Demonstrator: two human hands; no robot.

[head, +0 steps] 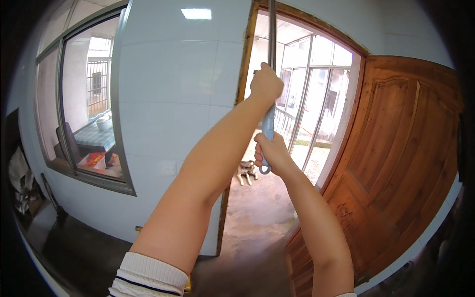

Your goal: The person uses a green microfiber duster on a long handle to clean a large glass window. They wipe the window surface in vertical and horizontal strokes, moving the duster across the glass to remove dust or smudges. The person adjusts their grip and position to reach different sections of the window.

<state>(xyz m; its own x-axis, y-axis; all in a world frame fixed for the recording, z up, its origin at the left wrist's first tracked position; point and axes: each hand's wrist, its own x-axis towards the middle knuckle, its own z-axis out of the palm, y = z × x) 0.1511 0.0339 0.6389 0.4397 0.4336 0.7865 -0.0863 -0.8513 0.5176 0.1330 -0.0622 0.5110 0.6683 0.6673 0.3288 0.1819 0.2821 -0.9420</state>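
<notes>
A long metal pole [272, 33] runs upright before the doorway and out of the top of the view. My left hand [266, 83] is closed around the shaft, knuckles towards the doorway. Below it, my right hand [272, 154] grips the pole's blue-grey plastic handle [268, 126], which ends in a hanging loop just under the fist. A small dark piece shows beside my left hand; what it belongs to is unclear. The upper end of the pole is out of view.
A carved wooden door [393, 148] stands open on the right of the wooden door frame [245, 55]. Beyond the threshold a dog [247, 172] is on the floor. On the left, a sliding window [128, 163] in the tiled wall [167, 74] shows a table with a checked cloth [94, 137].
</notes>
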